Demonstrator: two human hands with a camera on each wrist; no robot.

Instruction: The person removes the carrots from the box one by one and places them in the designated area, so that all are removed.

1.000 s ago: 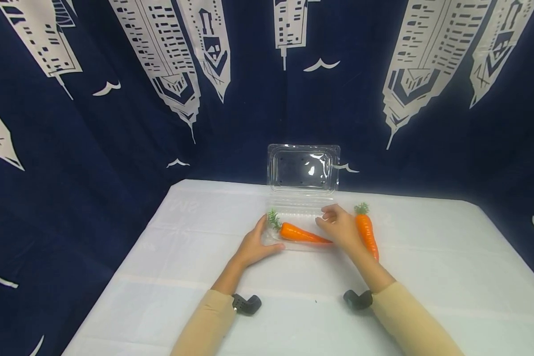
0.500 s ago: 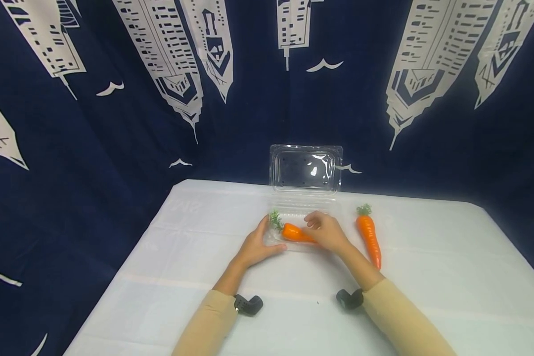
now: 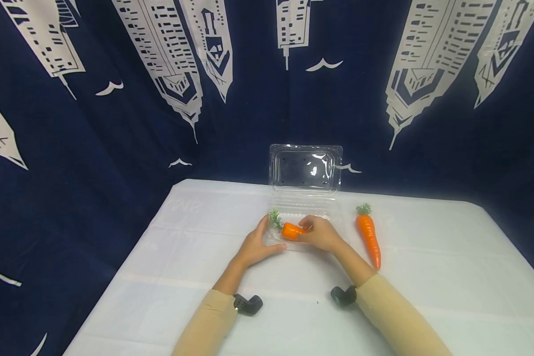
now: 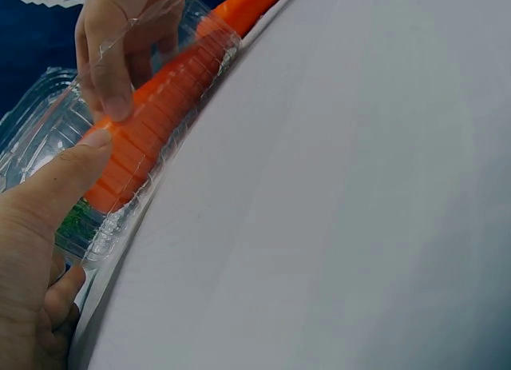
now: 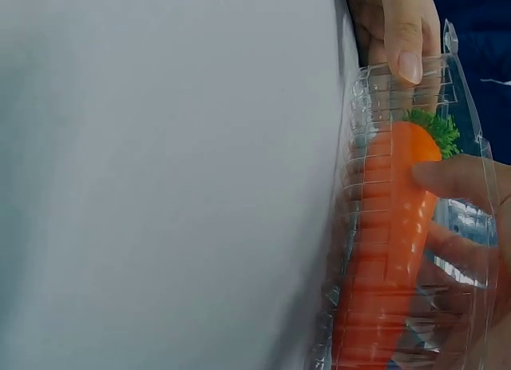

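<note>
A clear plastic clamshell container (image 3: 299, 202) lies on the white table with its lid raised behind it. Inside its base lies an orange toy carrot (image 5: 399, 198), green leaves to the left. My left hand (image 3: 254, 245) holds the left end of the base, thumb along the front rim and fingers round the side. Reaching in from the right, my right hand (image 3: 322, 233) grips the carrot near its thick end. The thumb presses on the orange surface, with fingers on the far side, in the right wrist view. The carrot's tapered part is hidden by this hand in the head view.
A second carrot (image 3: 368, 237) lies on the table (image 3: 427, 277), right of the container. The upright lid (image 3: 304, 170) stands near the back edge. Behind the table hangs a dark blue cloth (image 3: 258, 123) printed with white buildings.
My right hand has moved left and down from the container's right end onto the carrot and now grips it. My left hand stays at the container's left end.
</note>
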